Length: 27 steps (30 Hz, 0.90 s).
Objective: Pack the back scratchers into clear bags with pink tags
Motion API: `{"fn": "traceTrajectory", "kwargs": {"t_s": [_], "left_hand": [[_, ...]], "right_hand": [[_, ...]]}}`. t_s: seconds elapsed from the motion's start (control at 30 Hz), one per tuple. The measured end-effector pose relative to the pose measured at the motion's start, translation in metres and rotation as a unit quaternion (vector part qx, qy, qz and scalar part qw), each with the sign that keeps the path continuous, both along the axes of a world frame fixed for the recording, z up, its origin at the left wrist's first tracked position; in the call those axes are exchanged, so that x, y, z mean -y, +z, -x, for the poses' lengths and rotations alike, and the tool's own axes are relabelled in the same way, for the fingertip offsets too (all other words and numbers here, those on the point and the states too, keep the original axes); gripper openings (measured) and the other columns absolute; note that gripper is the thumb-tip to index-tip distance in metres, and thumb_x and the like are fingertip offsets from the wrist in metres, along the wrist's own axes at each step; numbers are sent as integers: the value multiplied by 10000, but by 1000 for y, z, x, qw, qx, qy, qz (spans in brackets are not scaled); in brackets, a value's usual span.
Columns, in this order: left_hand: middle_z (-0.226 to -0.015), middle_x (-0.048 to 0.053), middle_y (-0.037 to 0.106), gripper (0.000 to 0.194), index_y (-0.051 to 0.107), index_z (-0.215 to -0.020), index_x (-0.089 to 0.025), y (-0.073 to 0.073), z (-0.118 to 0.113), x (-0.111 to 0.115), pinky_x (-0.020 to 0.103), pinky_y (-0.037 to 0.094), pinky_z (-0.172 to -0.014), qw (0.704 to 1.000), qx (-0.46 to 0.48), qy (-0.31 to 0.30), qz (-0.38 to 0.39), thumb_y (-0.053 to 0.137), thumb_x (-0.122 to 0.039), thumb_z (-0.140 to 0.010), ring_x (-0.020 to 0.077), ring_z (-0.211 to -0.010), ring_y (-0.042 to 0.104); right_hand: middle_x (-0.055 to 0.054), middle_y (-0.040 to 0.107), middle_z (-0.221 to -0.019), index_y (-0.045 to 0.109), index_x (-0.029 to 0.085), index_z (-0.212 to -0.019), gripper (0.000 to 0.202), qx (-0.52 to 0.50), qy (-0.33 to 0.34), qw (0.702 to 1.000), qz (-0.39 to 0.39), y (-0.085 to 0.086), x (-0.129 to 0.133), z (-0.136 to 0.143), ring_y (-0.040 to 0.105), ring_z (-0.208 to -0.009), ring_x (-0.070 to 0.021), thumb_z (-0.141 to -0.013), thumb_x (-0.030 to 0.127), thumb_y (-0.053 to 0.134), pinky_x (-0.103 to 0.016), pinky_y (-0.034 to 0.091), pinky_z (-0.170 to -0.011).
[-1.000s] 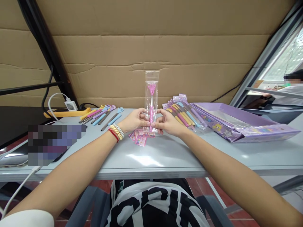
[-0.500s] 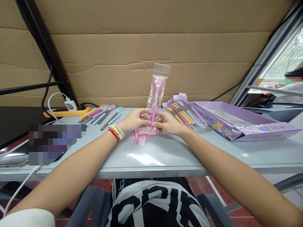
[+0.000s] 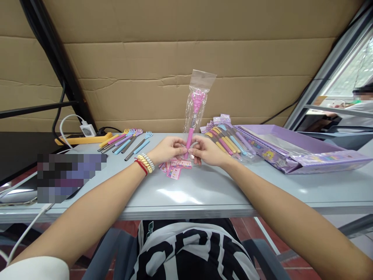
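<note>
A pink back scratcher (image 3: 190,136) stands nearly upright inside a clear plastic bag (image 3: 203,79), its hand-shaped head at the top. My left hand (image 3: 170,150) pinches the lower end from the left, and my right hand (image 3: 205,150) pinches it from the right, the thumbs almost meeting. Just below them, small pink printed cards (image 3: 175,168) lie on the table. To the left rest several loose back scratchers (image 3: 125,142) in yellow, pink, purple and blue. Bagged back scratchers (image 3: 229,140) with cards at their tops lie right of my right hand.
A purple display box (image 3: 294,155) sits on the grey table (image 3: 186,194) at the right. Behind stands a cardboard wall (image 3: 145,58). On the left are a yellow power strip (image 3: 81,139) with a white charger and a blurred-out object (image 3: 70,177). Another person (image 3: 361,109) is at far right.
The bagged back scratcher has tilted and turned slightly, so its hand-shaped head now faces me more. The bag's top has shifted up and right. Both hands keep their pinch.
</note>
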<state>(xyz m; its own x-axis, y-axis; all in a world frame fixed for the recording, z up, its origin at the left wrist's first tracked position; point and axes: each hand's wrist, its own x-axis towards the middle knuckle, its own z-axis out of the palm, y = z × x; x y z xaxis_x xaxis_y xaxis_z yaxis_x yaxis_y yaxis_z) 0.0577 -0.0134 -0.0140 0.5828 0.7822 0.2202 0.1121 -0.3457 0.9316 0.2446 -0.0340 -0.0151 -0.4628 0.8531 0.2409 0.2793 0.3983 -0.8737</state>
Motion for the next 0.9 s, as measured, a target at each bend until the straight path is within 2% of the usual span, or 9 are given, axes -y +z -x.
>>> {"fn": "traceTrajectory", "kwargs": {"t_s": [0.23,0.33,0.47,0.63,0.77,0.9], "left_hand": [[-633,40,656,94,630,-743,-113,6,-1,6,249,491,-536,996,-40,76,-28,709,-134,-697,121,-553,599],[-624,29,647,98,609,-723,-123,5,0,5,243,486,-525,996,-44,67,-32,703,-139,-698,118,-550,594],[-616,15,636,111,595,-716,-127,4,1,4,222,464,-504,996,-45,54,-48,699,-157,-696,103,-537,577],[-676,31,650,143,596,-769,-120,3,0,4,224,478,-518,996,-54,50,-49,687,-219,-720,116,-592,599],[-786,50,661,218,581,-870,-128,4,-3,5,266,529,-593,996,-30,48,-65,689,-245,-721,142,-692,636],[-914,81,667,269,570,-953,-133,11,6,-2,292,540,-630,986,-45,129,-97,665,-256,-734,147,-717,643]], "right_hand": [[4,646,-624,449,200,-899,384,-4,42,998,49,-1,1,-2,614,-479,-160,-720,420,708,-255,466,-385],[-22,670,-675,461,194,-890,376,0,46,998,53,-2,1,-2,627,-494,-171,-729,429,706,-278,487,-403],[1,627,-548,475,192,-865,368,8,45,998,52,-5,-1,-2,599,-451,-170,-723,429,719,-278,474,-397],[22,609,-537,462,192,-859,370,-2,39,999,30,-7,-5,-1,563,-426,-136,-735,443,705,-253,448,-390],[10,640,-623,444,188,-869,357,-11,33,999,10,-5,-7,-4,553,-442,-109,-752,415,694,-235,437,-403],[-3,667,-695,412,201,-853,322,-11,10,1000,17,-3,-9,-7,537,-446,-98,-759,353,680,-233,415,-405]]}}
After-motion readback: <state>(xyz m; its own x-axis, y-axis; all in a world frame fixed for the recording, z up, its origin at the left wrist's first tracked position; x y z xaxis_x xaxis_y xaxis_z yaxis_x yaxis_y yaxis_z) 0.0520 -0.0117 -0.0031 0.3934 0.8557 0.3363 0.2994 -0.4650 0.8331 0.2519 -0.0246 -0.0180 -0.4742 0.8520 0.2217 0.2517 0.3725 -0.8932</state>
